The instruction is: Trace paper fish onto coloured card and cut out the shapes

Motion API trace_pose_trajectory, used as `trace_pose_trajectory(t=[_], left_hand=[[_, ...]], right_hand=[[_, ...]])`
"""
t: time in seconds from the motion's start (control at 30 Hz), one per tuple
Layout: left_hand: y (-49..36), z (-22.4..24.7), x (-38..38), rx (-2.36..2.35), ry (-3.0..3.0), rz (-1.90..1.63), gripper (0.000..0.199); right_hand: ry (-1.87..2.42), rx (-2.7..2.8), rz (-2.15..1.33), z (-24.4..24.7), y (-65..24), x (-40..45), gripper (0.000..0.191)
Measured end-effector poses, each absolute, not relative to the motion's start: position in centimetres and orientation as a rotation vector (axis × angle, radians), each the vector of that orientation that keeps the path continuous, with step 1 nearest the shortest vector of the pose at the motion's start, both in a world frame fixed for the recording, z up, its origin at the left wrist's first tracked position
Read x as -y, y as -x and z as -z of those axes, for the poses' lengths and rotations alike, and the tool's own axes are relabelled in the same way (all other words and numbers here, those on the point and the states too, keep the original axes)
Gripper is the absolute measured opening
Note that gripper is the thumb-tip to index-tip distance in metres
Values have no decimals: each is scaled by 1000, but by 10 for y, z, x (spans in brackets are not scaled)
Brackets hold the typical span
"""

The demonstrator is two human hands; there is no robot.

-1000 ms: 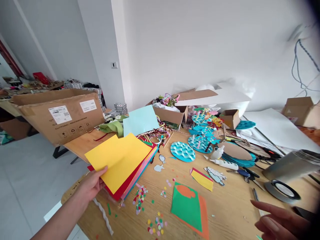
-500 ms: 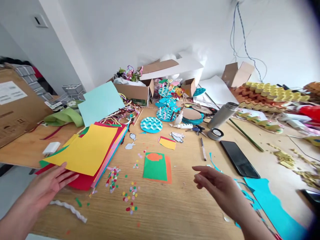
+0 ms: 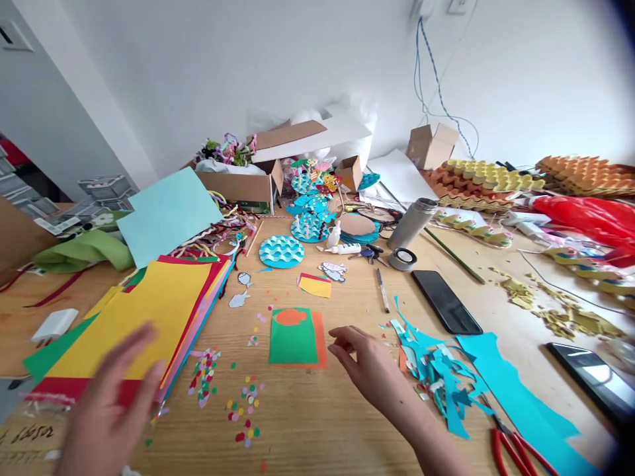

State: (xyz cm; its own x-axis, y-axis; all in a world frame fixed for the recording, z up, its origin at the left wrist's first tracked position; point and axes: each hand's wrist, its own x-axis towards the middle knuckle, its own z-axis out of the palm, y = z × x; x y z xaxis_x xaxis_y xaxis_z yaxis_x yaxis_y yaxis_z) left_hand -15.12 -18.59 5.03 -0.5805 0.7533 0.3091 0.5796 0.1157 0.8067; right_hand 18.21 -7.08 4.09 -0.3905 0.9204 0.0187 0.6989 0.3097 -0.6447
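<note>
My left hand (image 3: 116,403), blurred, is over the near edge of a stack of coloured paper with a yellow sheet (image 3: 143,311) on top; its fingers are apart and nothing is in them. My right hand (image 3: 364,363) hovers over the table just right of a green paper piece (image 3: 294,344) that lies on an orange one (image 3: 321,340). The right fingers are bent, thumb and forefinger apart at the tips, with nothing between them. An orange cut-out (image 3: 290,317) rests on the green piece. Confetti dots (image 3: 248,400) lie between the hands.
Blue scraps (image 3: 441,373) and red-handled scissors (image 3: 513,449) lie right of my right hand. Beyond are a phone (image 3: 445,301), a pen (image 3: 382,291), a metal flask (image 3: 411,225), a wavy blue disc (image 3: 281,252) and a decorated blue tiered piece (image 3: 310,211). Egg trays (image 3: 496,175) sit at the back right.
The view has turned to the right, bringing the scissors and more scraps into sight. My left hand has lifted from the stack's edge, and my right hand is closer to the green piece.
</note>
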Motion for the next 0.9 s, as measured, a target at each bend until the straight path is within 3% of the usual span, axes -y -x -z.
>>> trace_pose_trajectory(t=[0.07,0.2,0.33,0.67,0.9], left_hand=[[118,-48,167,-1942,-1780,-1224,26],[69,-35,135,-1624,-2248,-725,28],[49,-23,125,-1597,-2506,-467,28],[46,-5,131,-1665,-2518,-531,22],[48,-6,131,-1632,-2521,-453,22]], right_hand=[[1463,2223,-748,-42,-171,72,16],[1480,2249,-643,-37,-151,76,22],[1536,2239,-540,-25,-137,80,27],[1622,2117,-643,-11,-125,83,31],[1544,1617,-1101,8,-122,78,36]])
